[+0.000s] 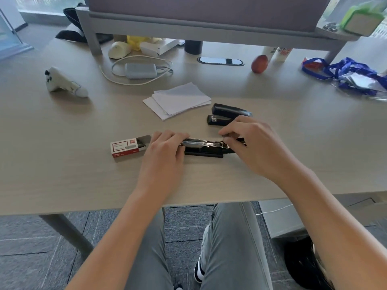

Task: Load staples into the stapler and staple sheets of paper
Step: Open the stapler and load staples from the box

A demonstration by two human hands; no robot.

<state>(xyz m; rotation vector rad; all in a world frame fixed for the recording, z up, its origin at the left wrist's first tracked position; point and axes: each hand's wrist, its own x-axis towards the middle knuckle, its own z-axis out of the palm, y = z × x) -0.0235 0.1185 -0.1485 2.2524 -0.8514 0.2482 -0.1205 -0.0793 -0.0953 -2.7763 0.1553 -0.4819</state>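
Observation:
A black stapler (pixel 206 148) lies flat on the table, folded open, with its metal staple channel facing up. My left hand (pixel 165 150) grips the channel's left end. My right hand (pixel 253 143) pinches the right end, where the lid hinges; the lid is mostly hidden under it. A red and white staple box (pixel 127 146) sits just left of my left hand, its inner tray slid partly out. A stack of white paper sheets (pixel 178 99) lies farther back. A second black stapler (pixel 227 116) rests closed behind my right hand.
On the table's (pixel 83 174) far side are a white game controller (pixel 62 81), a grey charger with a coiled cable (pixel 140 70), an apple (pixel 259 63) and blue bags (pixel 351 76). A raised shelf (pixel 209 30) spans the back. My knees are below the near edge.

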